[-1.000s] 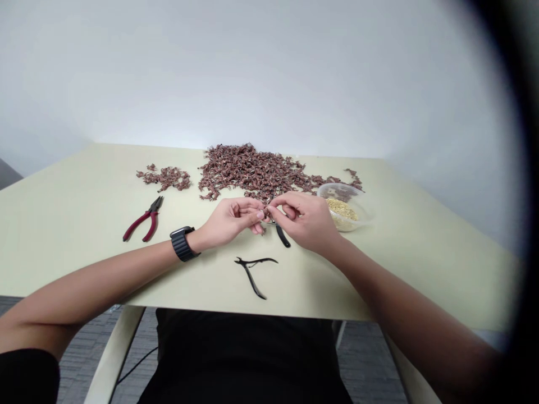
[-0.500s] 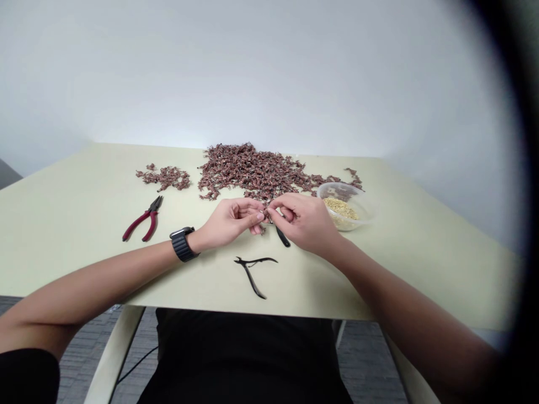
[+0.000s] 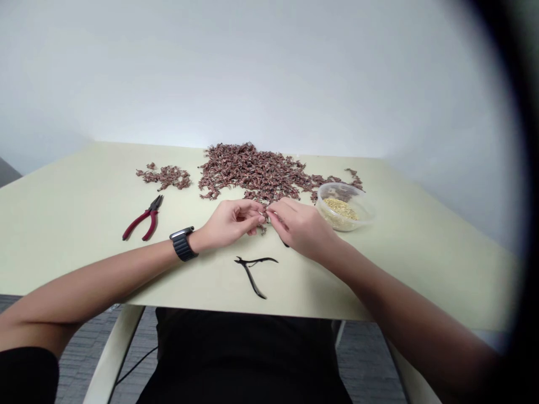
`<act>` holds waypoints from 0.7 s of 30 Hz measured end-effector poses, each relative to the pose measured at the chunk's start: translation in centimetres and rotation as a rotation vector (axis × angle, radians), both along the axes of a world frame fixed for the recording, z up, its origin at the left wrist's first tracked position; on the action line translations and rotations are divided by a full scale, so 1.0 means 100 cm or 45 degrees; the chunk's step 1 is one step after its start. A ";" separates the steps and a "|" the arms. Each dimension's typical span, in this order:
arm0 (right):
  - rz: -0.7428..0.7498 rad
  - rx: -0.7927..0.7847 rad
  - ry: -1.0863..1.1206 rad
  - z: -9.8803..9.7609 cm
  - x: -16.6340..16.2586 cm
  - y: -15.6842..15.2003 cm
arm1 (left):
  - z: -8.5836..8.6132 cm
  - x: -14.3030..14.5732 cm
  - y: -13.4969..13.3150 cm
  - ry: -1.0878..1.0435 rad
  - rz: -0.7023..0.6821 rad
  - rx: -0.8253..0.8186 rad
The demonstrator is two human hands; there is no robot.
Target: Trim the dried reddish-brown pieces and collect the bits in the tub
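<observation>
My left hand (image 3: 231,221) and my right hand (image 3: 300,225) meet fingertip to fingertip above the pale green table (image 3: 63,224). Both pinch a tiny brown piece (image 3: 265,216) between them, too small to make out. A thin black tool (image 3: 286,244) sticks out under my right hand; whether that hand holds it is unclear. A black watch (image 3: 182,243) is on my left wrist. Just behind the hands lies a big heap of small reddish-brown pieces (image 3: 256,171).
Red-handled pliers (image 3: 144,218) lie to the left. Black nippers (image 3: 252,270) lie near the front edge. A clear plastic bowl (image 3: 345,206) of small golden bits stands to the right. A smaller brown heap (image 3: 166,177) lies at the back left.
My right hand has turned down and slid slightly left, covering most of the thin black tool. The left hand has barely moved.
</observation>
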State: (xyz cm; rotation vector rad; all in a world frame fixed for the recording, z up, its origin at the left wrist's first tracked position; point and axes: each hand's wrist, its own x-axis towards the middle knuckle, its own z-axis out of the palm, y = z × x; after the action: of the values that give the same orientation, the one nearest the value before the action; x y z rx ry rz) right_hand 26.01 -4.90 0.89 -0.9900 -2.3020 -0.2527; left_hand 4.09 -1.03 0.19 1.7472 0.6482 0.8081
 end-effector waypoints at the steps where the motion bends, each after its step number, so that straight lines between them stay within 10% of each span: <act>1: 0.005 0.006 -0.035 -0.001 0.000 0.000 | 0.000 0.000 0.000 0.012 -0.005 0.008; 6: -0.087 -0.200 0.231 0.004 -0.007 -0.005 | 0.001 -0.003 -0.003 0.086 0.043 0.245; 14: -0.144 -1.342 1.014 0.018 -0.010 -0.004 | -0.010 -0.011 0.008 0.284 0.174 1.205; 21: -0.073 -1.329 0.933 0.016 0.000 0.002 | -0.005 -0.009 0.005 0.189 0.119 0.841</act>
State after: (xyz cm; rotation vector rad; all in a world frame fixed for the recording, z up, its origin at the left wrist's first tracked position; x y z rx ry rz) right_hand 26.01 -4.68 2.48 -1.3043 -1.6258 1.2047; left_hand 3.21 -0.55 -0.27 2.4046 0.6009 1.0415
